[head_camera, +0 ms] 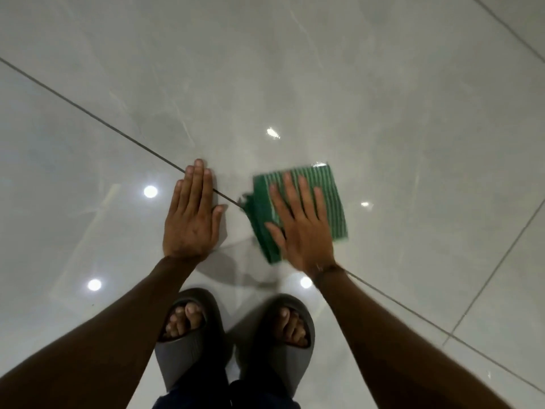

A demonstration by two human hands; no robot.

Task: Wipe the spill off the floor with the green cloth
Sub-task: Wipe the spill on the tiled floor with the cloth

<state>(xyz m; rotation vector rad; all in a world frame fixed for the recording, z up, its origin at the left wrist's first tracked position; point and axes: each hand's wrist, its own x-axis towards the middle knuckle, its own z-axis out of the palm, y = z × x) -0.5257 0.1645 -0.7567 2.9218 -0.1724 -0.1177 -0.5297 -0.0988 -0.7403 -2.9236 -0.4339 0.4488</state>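
A folded green cloth with pale stripes [330, 199] lies flat on the glossy grey tiled floor [383, 98]. My right hand [300, 228] presses on top of it, palm down and fingers spread; hand and cloth are motion-blurred. To the left, my left hand [191, 216] rests flat on the bare tile, fingers together, holding nothing. A faint wet sheen and darker smears [177, 128] show on the tile beyond my hands; small bright wet glints [272, 133] sit just beyond the cloth.
My two feet in dark grey slides [188, 335] [283, 335] stand just behind my hands. Dark grout lines [88, 113] cross the floor diagonally. Round ceiling lights [150, 191] reflect in the tiles.
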